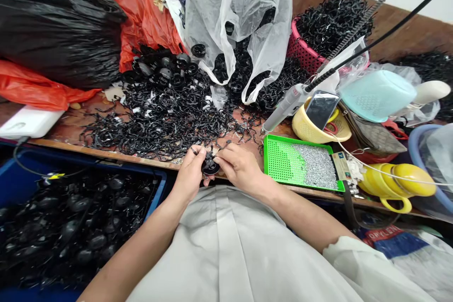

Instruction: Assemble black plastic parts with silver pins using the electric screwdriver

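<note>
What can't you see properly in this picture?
- Head view: the small black part is mostly covered by the fingers of the left hand and right hand.
- The blue bin is cut off by the left edge.
- The silver bits on the green tray are too small to identify.

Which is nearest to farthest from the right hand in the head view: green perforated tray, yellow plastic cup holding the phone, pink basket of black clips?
1. Green perforated tray, just to the right of the right hand.
2. Yellow plastic cup, behind the tray.
3. Pink basket of black clips, far back right.
</note>
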### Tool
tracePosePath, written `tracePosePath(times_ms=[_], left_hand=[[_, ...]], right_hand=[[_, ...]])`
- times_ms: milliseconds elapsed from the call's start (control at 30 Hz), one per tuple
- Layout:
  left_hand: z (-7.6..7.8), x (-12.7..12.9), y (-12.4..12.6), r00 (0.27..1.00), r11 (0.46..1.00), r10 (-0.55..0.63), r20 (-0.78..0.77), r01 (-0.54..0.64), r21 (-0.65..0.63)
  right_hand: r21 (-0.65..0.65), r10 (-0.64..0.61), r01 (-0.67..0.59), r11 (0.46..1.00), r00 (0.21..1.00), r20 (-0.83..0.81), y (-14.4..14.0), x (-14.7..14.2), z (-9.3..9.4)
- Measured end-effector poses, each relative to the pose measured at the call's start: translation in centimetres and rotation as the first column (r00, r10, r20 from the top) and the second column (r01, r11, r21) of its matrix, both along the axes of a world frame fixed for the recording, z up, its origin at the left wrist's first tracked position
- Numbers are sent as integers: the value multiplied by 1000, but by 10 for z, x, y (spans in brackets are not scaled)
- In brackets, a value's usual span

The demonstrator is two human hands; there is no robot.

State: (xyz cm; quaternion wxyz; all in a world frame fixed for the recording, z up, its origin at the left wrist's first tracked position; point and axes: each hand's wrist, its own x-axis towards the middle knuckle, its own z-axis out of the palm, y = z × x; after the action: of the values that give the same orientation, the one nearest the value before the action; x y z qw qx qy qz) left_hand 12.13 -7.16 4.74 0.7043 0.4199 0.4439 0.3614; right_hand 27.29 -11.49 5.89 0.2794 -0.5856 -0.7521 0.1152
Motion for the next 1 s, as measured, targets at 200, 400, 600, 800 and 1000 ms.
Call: tracePosePath(times_ms=[200,400,600,800,1000], left_hand=[[2,1,2,1000,999,-18,-22,18,-32],[-3,2,0,993,997,74,-89,-76,-15],[-20,-1,-3,977,987,127,-174,-107,117],[-22,-11,6,971,984,144,-191,-119,136],[-10,-14,8,990,995,51,-134,-38,94]], right_hand=[[24,11,-11,1000,1000,-14,-1,3,-1],[85,-7,2,996,998,56,-9,-2,-8],[75,-7,15,997,995,-102,-18,-7,-19],[-52,42,-52,997,983,-178,12,42,-7],[-233,12,57,971,959,284,40,64,-11]])
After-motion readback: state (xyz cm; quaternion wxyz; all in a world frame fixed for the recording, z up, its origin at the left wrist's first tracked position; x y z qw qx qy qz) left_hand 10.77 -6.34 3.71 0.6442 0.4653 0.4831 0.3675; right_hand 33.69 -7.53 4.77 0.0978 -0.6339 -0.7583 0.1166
